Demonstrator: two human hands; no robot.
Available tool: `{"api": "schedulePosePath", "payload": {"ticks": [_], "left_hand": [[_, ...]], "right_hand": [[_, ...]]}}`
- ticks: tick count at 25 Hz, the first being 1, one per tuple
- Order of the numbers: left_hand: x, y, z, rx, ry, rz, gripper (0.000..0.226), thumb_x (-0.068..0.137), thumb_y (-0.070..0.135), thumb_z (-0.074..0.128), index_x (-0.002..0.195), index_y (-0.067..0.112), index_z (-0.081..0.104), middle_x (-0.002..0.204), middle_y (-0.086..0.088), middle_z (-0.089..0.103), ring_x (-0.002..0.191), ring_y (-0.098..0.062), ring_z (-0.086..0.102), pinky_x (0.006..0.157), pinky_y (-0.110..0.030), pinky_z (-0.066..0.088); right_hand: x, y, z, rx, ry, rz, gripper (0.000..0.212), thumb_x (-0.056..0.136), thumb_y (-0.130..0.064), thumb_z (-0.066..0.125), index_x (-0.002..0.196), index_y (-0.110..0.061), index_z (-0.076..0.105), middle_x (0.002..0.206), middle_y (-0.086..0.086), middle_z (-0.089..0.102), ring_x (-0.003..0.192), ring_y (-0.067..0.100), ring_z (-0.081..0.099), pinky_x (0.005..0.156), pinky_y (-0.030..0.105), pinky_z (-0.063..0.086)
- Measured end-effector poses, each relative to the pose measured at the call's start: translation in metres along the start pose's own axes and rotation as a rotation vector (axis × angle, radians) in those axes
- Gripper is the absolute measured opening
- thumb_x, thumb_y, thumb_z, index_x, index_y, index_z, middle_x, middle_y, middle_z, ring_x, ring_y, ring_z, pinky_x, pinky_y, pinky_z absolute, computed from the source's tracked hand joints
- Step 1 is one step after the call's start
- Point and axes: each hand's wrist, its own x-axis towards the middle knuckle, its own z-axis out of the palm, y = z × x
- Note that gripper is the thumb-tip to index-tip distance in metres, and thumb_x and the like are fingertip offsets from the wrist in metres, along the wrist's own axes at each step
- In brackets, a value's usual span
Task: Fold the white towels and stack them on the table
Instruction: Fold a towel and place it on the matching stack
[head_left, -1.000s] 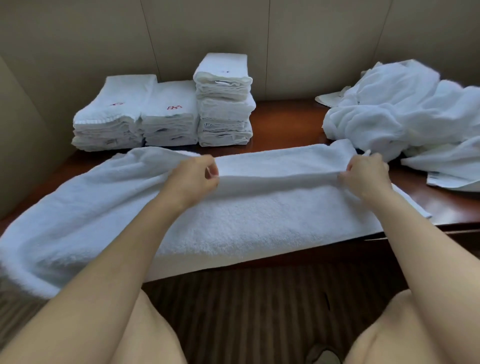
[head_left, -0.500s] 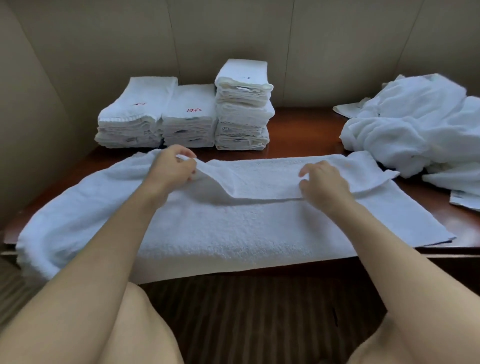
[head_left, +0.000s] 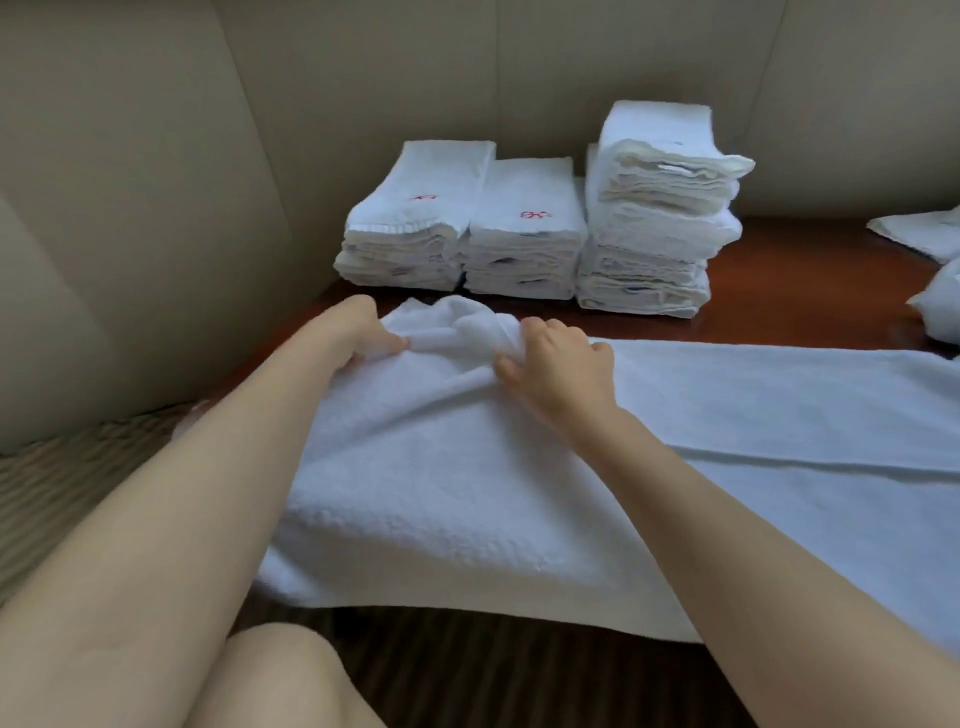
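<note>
Both hands, left hand (head_left: 358, 332) and right hand (head_left: 558, 364), grip bunched, nubby terry towel (head_left: 467, 467)

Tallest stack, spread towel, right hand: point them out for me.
Tallest stack (head_left: 657, 218): head view, front face, mid-height.
Spread towel (head_left: 753, 405): head view, flat top layer.
Right hand (head_left: 563, 366): head view, back of hand, gripping the towel's bunched edge.

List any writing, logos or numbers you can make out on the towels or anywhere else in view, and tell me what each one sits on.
Red embroidered mark on the top towel of the left folded white towel stack: too blurred to read.
Red embroidered mark on the top towel of the middle folded white towel stack: too blurred to read.
Small dark speck on top of the tall right stack: too small to read.
Nothing else legible.
</note>
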Motion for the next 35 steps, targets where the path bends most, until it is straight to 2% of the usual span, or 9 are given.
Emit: {"api": "schedulePosePath", "payload": {"ticks": [3, 9, 13, 16, 20, 22, 27, 32, 35], "left_hand": [[0.019, 0.000, -0.012, -0.058, -0.023, -0.002, 0.041, 0.078, 0.027, 0.076, 0.103, -0.002, 0.062, 0.091, -0.018, 0.065, 0.067, -0.027, 0.057, 0.056, -0.029, 0.042], [0.043, -0.010, 0.010, -0.672, 0.574, 0.015, 0.030, 0.075, 0.011, 0.060, 0.105, 0.008, 0.061, 0.105, -0.011, 0.065, 0.095, -0.028, 0.062, 0.081, -0.040, 0.055], [0.020, -0.025, 0.015, -1.305, 0.592, -0.080, 0.009, 0.083, 0.009, 0.053, 0.083, 0.014, 0.060, 0.082, -0.004, 0.063, 0.070, -0.017, 0.058, 0.055, -0.026, 0.051], [-0.008, -0.043, 0.003, -1.588, 0.536, -0.228, 0.031, 0.099, 0.004, 0.038, 0.073, 0.020, 0.046, 0.074, 0.004, 0.054, 0.062, -0.006, 0.054, 0.045, -0.015, 0.048], [-0.042, -0.072, -0.010, -1.842, 0.296, -0.393, 0.029, 0.098, 0.031, 0.042, 0.099, 0.006, 0.055, 0.087, -0.012, 0.067, 0.078, -0.027, 0.065, 0.061, -0.039, 0.054], [-0.054, -0.075, -0.009, -1.594, 0.247, -0.330, 0.025, 0.092, 0.035, 0.054, 0.094, 0.010, 0.054, 0.089, -0.012, 0.064, 0.087, -0.030, 0.064, 0.072, -0.038, 0.053], [-0.059, -0.078, -0.005, -0.757, 0.605, -0.140, 0.023, 0.080, -0.004, 0.045, 0.091, 0.006, 0.062, 0.105, -0.020, 0.063, 0.094, -0.040, 0.058, 0.070, -0.033, 0.045], [-0.069, -0.081, 0.002, -0.179, 0.390, -0.317, 0.039, 0.091, 0.026, 0.049, 0.124, 0.005, 0.049, 0.132, -0.019, 0.047, 0.120, -0.037, 0.042, 0.095, -0.043, 0.037], [-0.065, -0.087, -0.002, -0.239, 0.371, -0.346, 0.063, 0.091, 0.044, 0.052, 0.133, 0.001, 0.033, 0.131, -0.018, 0.046, 0.120, -0.036, 0.045, 0.085, -0.040, 0.040]], "right_hand": [[0.022, -0.003, 0.012, -0.022, 0.012, 0.043, 0.008, 0.089, -0.024, 0.046, 0.089, -0.016, 0.046, 0.091, 0.001, 0.052, 0.099, 0.029, 0.052, 0.080, 0.039, 0.027], [0.042, -0.007, 0.013, -0.100, 0.139, 0.005, 0.023, 0.088, -0.010, 0.049, 0.111, -0.011, 0.055, 0.108, 0.007, 0.059, 0.100, 0.031, 0.050, 0.072, 0.034, 0.026], [0.031, -0.011, 0.006, 0.026, 0.088, -0.044, 0.031, 0.086, -0.005, 0.049, 0.115, -0.010, 0.057, 0.110, 0.008, 0.057, 0.104, 0.029, 0.049, 0.072, 0.035, 0.041], [0.010, -0.022, -0.002, 0.089, 0.045, -0.146, 0.032, 0.090, -0.010, 0.049, 0.120, -0.016, 0.058, 0.113, 0.003, 0.055, 0.108, 0.025, 0.049, 0.067, 0.032, 0.039], [-0.021, -0.028, -0.003, 0.034, -0.148, -0.379, 0.027, 0.098, -0.032, 0.042, 0.111, -0.021, 0.064, 0.110, -0.002, 0.062, 0.106, 0.023, 0.056, 0.070, 0.033, 0.046], [-0.030, -0.028, -0.006, 0.063, -0.220, -0.405, 0.031, 0.099, -0.040, 0.040, 0.106, -0.025, 0.066, 0.108, -0.004, 0.063, 0.101, 0.019, 0.056, 0.070, 0.031, 0.046], [-0.036, -0.025, -0.008, 0.128, -0.059, -0.391, 0.032, 0.099, -0.032, 0.044, 0.124, -0.021, 0.060, 0.122, 0.001, 0.061, 0.113, 0.022, 0.053, 0.088, 0.037, 0.046], [-0.046, -0.029, 0.011, -0.063, -0.117, -0.382, 0.037, 0.099, -0.039, 0.038, 0.127, -0.022, 0.055, 0.131, -0.001, 0.051, 0.118, 0.021, 0.045, 0.093, 0.034, 0.035], [-0.041, -0.031, 0.010, 0.036, -0.120, -0.318, 0.037, 0.098, -0.043, 0.037, 0.110, -0.021, 0.065, 0.120, -0.002, 0.056, 0.109, 0.020, 0.047, 0.087, 0.033, 0.034]]}}
